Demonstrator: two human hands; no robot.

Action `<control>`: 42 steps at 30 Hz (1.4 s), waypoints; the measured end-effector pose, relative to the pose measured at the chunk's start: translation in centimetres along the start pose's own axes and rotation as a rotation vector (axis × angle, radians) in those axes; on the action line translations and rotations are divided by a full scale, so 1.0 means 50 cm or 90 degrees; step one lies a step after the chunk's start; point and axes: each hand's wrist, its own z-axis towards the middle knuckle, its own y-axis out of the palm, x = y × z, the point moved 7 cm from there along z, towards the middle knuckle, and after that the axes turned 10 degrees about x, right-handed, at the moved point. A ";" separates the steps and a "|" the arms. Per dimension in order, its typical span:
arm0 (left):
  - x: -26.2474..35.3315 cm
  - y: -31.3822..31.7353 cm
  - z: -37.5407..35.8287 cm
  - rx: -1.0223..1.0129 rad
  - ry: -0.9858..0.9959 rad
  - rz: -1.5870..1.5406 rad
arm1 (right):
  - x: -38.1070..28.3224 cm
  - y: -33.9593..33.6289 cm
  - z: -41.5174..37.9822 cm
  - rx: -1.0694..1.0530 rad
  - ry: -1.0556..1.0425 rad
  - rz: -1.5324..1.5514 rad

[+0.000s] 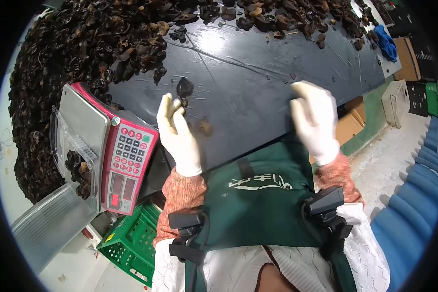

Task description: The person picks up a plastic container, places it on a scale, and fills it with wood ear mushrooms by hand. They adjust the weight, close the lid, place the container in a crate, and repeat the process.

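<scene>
My left hand (178, 138), in a white glove, hovers over the near left part of the dark tabletop (248, 97). Its fingers are loosely bent and apart, with nothing visibly held. Just beyond its fingertips lies a dark, wrinkled piece that looks like wood ear mushroom (185, 87). A blurred brownish piece (205, 127) is right of that hand. Farther right, my right hand (316, 119), also white-gloved and slightly smeared by motion, is over the table's near edge. Its fingers are bent with a gap showing between them, and I see nothing in them.
A large heap of dark mushroom pieces (82, 44) covers the far left and back. At left stands a pink scale (131, 153), with an open clear plastic box (58, 209) holding several pieces. Below it is a green crate (141, 233). A blue cloth (385, 43) lies far right.
</scene>
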 end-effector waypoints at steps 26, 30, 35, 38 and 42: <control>0.042 0.068 0.037 -0.032 0.326 0.304 | -0.084 0.126 0.055 -0.062 0.026 0.397; 0.036 0.088 0.008 -0.159 0.260 0.226 | -0.096 0.232 0.048 -0.139 0.129 0.537; 0.045 0.108 -0.017 -0.136 0.390 0.323 | -0.109 0.275 0.155 -0.093 -0.015 0.488; 0.042 0.100 -0.022 -0.190 0.402 0.282 | -0.250 0.368 0.193 -0.315 -0.247 0.430; 0.037 0.087 -0.022 -0.155 0.403 0.336 | -0.312 0.477 0.172 -0.207 -0.447 0.532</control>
